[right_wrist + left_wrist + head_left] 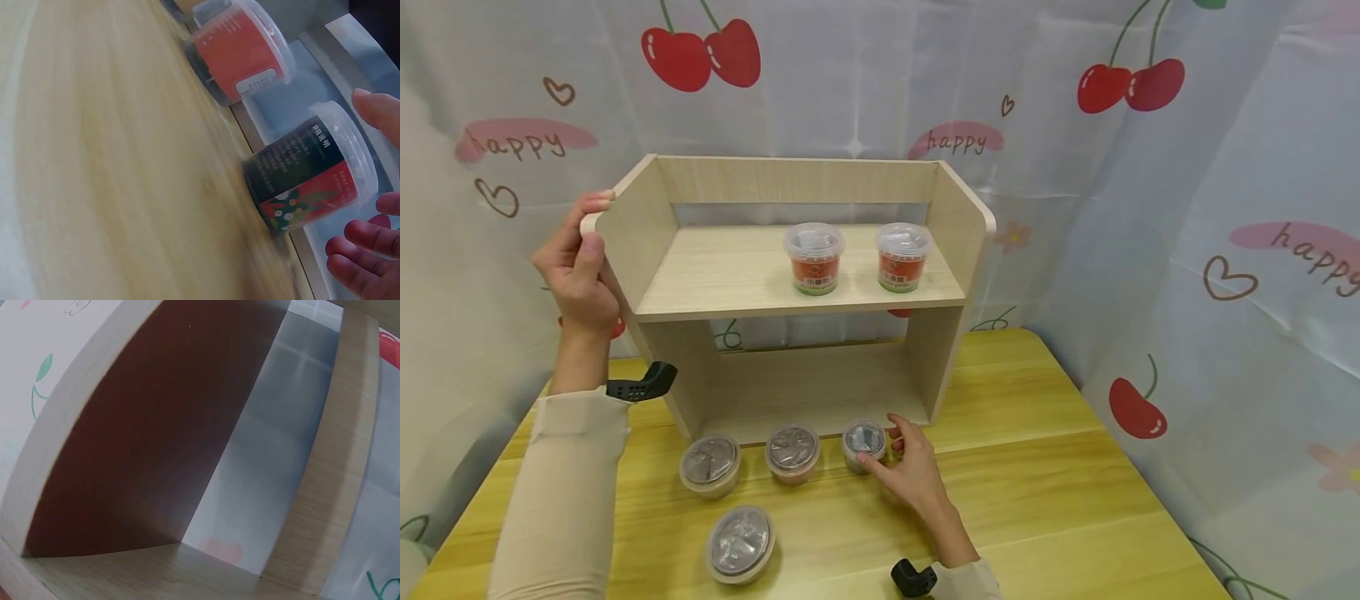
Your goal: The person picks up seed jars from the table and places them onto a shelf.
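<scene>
Right fingers [369, 239] spread beside rightmost tabletop tub [863, 438]: upright, lid up, axis vertical; left fingers [591, 202] pinching shelf side panel [636, 237].

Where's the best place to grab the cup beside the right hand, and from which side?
Grip the cup just under its lid, probably from the right: it stands upright and narrows toward its base, the wider lid makes a lip, and another cup sits to its left.

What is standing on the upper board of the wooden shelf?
Two lidded cups stand there, side by side. The patches of upper board beneath and just behind them are covered, so I cannot see those.
</scene>
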